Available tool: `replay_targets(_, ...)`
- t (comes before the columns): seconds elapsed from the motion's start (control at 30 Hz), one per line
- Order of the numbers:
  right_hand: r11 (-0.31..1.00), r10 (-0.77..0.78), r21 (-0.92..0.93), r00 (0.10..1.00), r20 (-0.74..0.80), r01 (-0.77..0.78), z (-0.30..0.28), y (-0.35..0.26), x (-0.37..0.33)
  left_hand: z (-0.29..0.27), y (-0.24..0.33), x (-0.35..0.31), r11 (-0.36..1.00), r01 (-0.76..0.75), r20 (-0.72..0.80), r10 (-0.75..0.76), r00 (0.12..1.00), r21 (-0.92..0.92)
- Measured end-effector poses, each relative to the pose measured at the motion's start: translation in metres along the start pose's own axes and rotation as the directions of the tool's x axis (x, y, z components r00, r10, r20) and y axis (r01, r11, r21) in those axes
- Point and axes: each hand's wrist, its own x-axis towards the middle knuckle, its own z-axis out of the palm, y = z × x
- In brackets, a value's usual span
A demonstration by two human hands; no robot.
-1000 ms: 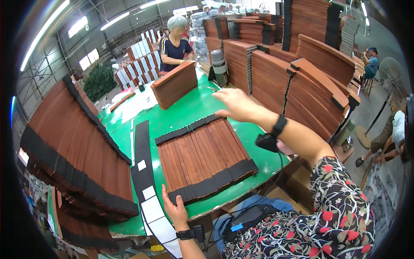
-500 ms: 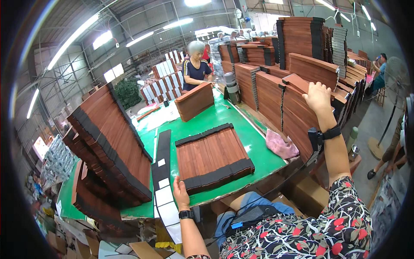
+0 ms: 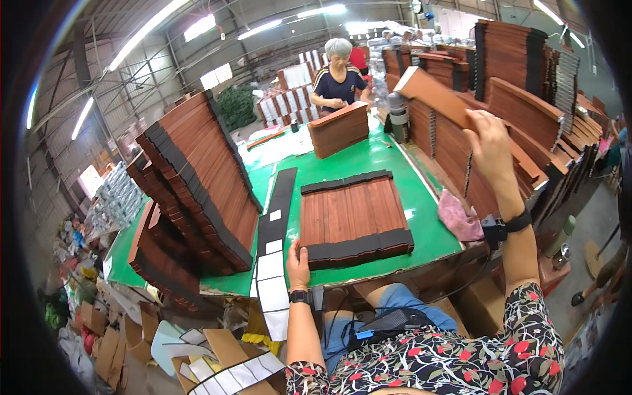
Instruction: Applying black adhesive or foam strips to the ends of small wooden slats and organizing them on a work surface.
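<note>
I take the row of wooden slats (image 3: 354, 220), laid flat side by side with dark bands across both ends, as my landmark on the green surface (image 3: 421, 191). My left hand (image 3: 297, 263) rests at the near left corner of that row, fingers loosely curled against the dark end band, its grip not closed around anything. My right hand (image 3: 488, 146) is raised well above and to the right of the row, its grip clamped on one end of a single wooden plank (image 3: 434, 96), which tilts up and away toward the far side. Just to the right of the row lies a pink cloth (image 3: 458, 217) on the surface. Immediately left of the row runs a long black strip (image 3: 275, 217) carrying white rectangles, hanging over the near edge. Further left lean tall stacks of brown slats (image 3: 197, 178). Beyond the row, another person (image 3: 337, 76) stands at a smaller stack of wood (image 3: 338, 129).
</note>
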Motion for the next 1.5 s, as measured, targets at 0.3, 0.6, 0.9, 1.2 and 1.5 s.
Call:
replay_targets(0.3,0.776,-0.166,0.628,0.980,0.108,0.062,0.197,-0.065,-0.020,-0.008,0.014,-0.013,0.991,0.004,0.012,-0.006,1.000,0.135)
replay_targets(0.6,0.832,-0.303,0.552,0.793,0.529,-0.050,0.287,-0.040,-0.093,-0.009,0.031,-0.019,0.986,0.051,0.070,-0.063,0.996,0.160)
replay_targets(0.9,0.705,-0.363,0.609,0.553,0.750,-0.364,0.295,-0.061,-0.055,-0.010,0.032,-0.017,0.984,0.065,0.085,-0.080,0.993,0.169)
replay_targets(1.2,0.719,-0.326,0.688,0.825,0.462,-0.101,0.297,-0.099,-0.042,-0.013,0.028,-0.017,0.981,0.024,0.117,-0.047,0.992,0.192)
replay_targets(1.5,0.723,-0.481,0.691,0.718,0.503,0.000,0.326,-0.154,-0.053,-0.008,0.031,-0.016,0.978,-0.025,0.124,-0.001,0.992,0.206)
